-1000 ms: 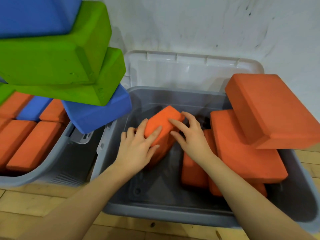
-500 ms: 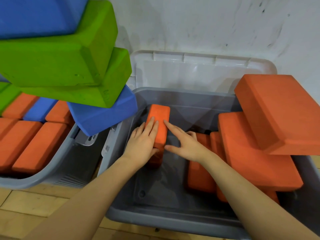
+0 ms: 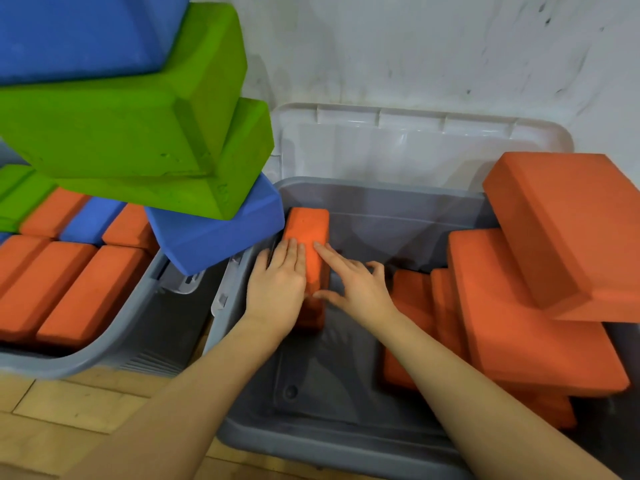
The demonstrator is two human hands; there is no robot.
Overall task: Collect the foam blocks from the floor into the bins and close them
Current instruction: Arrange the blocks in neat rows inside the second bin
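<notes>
Orange foam block [image 3: 306, 237] stands on its long edge in the grey bin [image 3: 346, 441], at the bin's far-left corner, close against the left wall. Left hand [image 3: 277, 285] lies flat over the block's near-left side, fingers straight and together, tips on the top face; not wrapped round it. Right hand [image 3: 356, 285] is on the block's right side: index finger stretched out w/ its tip on the top face, thumb against the block's side lower down, other fingers loosely bent & off the block. Can't tell if the thumb presses or only touches.

Right half of the same bin holds more orange blocks: a few on edge [image 3: 415, 306] near the middle, a big flat one [image 3: 530, 323] lying over them, and another [image 3: 568, 230] tilted on top, sticking up past the rim. Clear lid [image 3: 415, 147] stands behind the bin, leaning on the white wall [image 3: 415, 46].

Second grey bin [image 3: 52, 365] sits just beside on the left, packed w/ rows of orange blocks [image 3: 69, 292], plus a blue one and some green at the back. Stacked high on it: a blue block [image 3: 221, 230] overhanging toward the right bin, two green blocks [image 3: 138, 126] on that, and another blue block [image 3: 76, 32] at the very top. Wood floor [image 3: 69, 410] shows in front of both bins.
</notes>
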